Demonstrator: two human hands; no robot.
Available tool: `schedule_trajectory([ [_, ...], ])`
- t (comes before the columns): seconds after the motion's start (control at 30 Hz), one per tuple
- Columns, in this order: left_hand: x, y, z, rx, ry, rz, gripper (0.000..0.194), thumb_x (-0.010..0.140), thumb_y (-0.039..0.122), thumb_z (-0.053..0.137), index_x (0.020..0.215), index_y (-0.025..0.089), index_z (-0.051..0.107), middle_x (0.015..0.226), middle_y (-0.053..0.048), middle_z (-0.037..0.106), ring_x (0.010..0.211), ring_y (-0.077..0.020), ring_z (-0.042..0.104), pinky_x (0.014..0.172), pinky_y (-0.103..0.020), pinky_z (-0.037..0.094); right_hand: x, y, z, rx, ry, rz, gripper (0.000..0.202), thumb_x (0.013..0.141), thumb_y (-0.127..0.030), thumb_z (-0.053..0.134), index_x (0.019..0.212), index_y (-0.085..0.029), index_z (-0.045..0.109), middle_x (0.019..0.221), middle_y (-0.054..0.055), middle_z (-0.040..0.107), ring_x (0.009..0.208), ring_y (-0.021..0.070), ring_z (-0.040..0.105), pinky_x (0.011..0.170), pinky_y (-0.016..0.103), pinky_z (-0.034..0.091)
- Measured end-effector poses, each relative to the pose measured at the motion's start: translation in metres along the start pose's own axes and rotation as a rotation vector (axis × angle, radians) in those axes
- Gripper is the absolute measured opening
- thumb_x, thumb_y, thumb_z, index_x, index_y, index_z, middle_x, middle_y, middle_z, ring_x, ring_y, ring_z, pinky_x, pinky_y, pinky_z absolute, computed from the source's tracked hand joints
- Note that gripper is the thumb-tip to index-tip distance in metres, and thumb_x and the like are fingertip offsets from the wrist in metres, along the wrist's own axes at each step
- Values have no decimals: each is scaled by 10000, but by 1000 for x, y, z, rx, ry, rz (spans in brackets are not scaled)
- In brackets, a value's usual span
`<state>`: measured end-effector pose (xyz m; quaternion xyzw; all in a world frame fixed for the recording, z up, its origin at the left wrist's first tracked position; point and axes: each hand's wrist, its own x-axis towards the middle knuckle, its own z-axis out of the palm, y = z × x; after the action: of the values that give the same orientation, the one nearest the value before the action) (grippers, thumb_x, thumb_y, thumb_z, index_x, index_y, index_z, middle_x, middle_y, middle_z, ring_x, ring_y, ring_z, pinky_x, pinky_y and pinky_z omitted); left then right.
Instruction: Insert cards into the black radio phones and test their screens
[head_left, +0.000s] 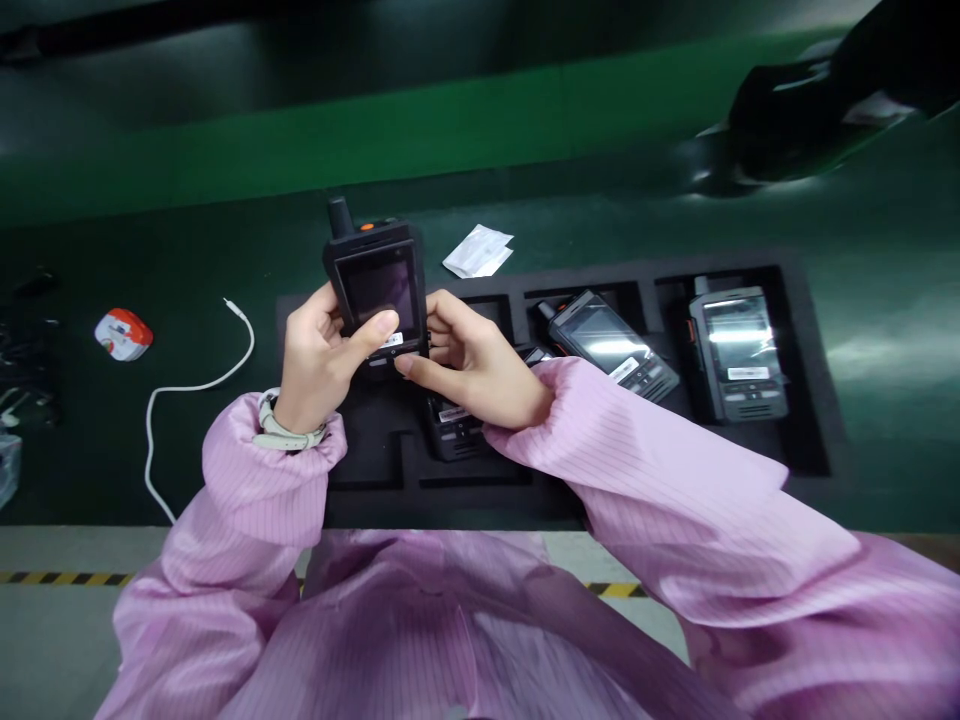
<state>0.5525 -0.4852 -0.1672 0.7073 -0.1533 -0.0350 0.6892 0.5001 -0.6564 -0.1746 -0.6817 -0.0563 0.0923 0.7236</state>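
A black handheld radio (377,280) with a screen, a stubby antenna and an orange top button is held upright between my two hands. My left hand (322,345) wraps around its left side, the thumb lying on the lower screen near a white label. Closed on the lower right edge is my right hand (480,365), its thumb at the buttons under the screen. Beneath my hands lies a black foam tray (465,497) with cut-out compartments. Another radio (454,435) sits there, partly hidden by my right hand and sleeve. Further right are a tilted radio (611,340) and a straighter one (741,350).
A white cable (199,386) curls over the green table (225,260) at left, beside a red-and-white object (124,334). A small white packet (478,251) lies behind the tray. Dark clutter (26,350) is at far left, a black object (795,120) at upper right.
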Motion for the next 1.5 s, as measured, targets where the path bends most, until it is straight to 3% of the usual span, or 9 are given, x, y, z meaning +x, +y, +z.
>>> schedule_trajectory([
  [0.2, 1, -3, -3, 1, -25, -32, 372, 762, 472, 873, 973, 189, 755, 950, -34, 796, 870, -190, 774, 774, -276, 642, 0, 1, 0, -14, 8, -19, 382, 851, -394, 778, 999, -252, 456, 799, -50, 534, 649, 95, 477, 590, 251, 403],
  [0.4, 1, -6, -5, -12, -32, -77, 346, 739, 435, 896, 959, 195, 778, 939, -21, 811, 858, -181, 782, 755, -253, 646, -1, 2, -1, 7, -2, -4, 375, 839, -341, 782, 969, -261, 439, 758, -68, 476, 634, 97, 458, 588, 250, 394],
  [0.7, 0, -4, -5, -69, -23, -114, 273, 724, 334, 916, 934, 206, 797, 927, 2, 822, 850, -167, 789, 749, -218, 644, 1, 2, -3, 18, -43, -14, 333, 835, -276, 750, 981, -256, 451, 761, -67, 498, 648, 91, 477, 587, 241, 399],
  [1.2, 1, -3, -5, -48, -30, -149, 336, 689, 381, 929, 927, 199, 777, 948, -22, 821, 882, -207, 792, 771, -268, 657, 1, 3, -2, 54, -28, 43, 367, 830, -367, 782, 930, -267, 443, 781, -54, 504, 683, 108, 501, 582, 243, 410],
  [1.5, 1, -3, -5, -62, -40, -135, 301, 701, 345, 925, 935, 211, 790, 941, -10, 822, 873, -196, 793, 765, -253, 653, 2, 3, -2, 62, -24, 44, 347, 833, -305, 780, 919, -262, 447, 771, -61, 492, 682, 102, 497, 588, 236, 407],
])
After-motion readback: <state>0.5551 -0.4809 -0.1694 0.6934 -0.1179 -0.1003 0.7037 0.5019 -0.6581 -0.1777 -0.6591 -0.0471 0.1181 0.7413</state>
